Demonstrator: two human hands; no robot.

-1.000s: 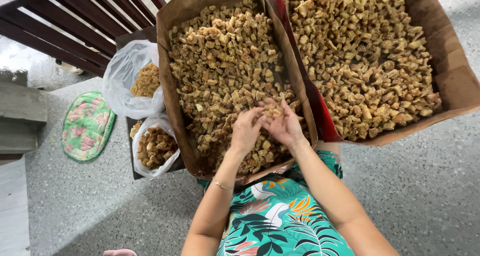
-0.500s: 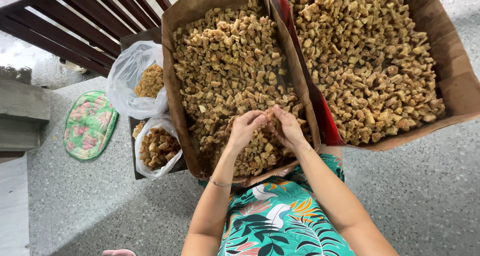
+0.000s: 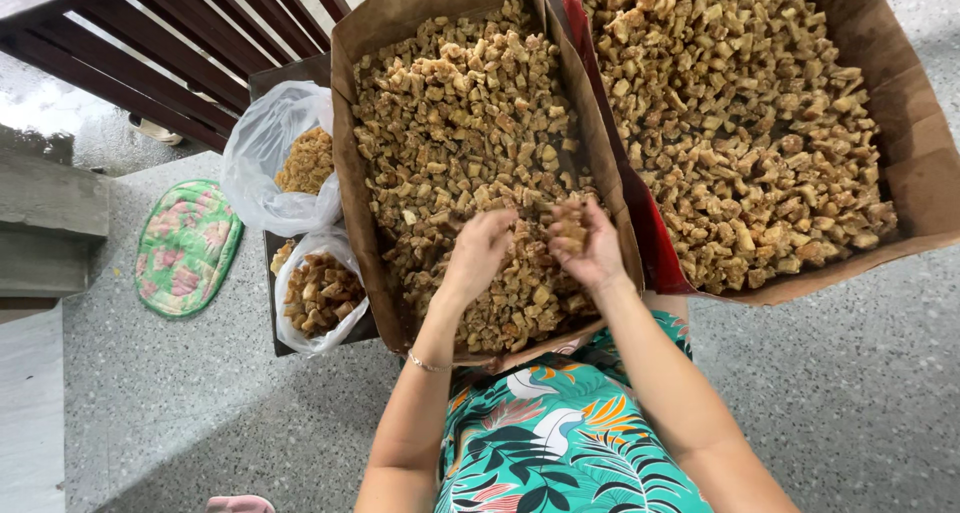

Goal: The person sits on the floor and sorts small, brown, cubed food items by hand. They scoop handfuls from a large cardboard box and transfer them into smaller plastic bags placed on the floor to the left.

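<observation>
- My teal, leaf-printed dress (image 3: pixel 560 443) with orange and white fronds covers my lap.
- My thin, beaded metal bracelet (image 3: pixel 425 363) circles my left wrist.
- My forearms are bare, sleeveless.

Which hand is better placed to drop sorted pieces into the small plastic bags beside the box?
Probably the left hand: the plastic bags sit on its side of the cardboard box. The right hand, cupping brown pieces, would have to cross over.
</observation>
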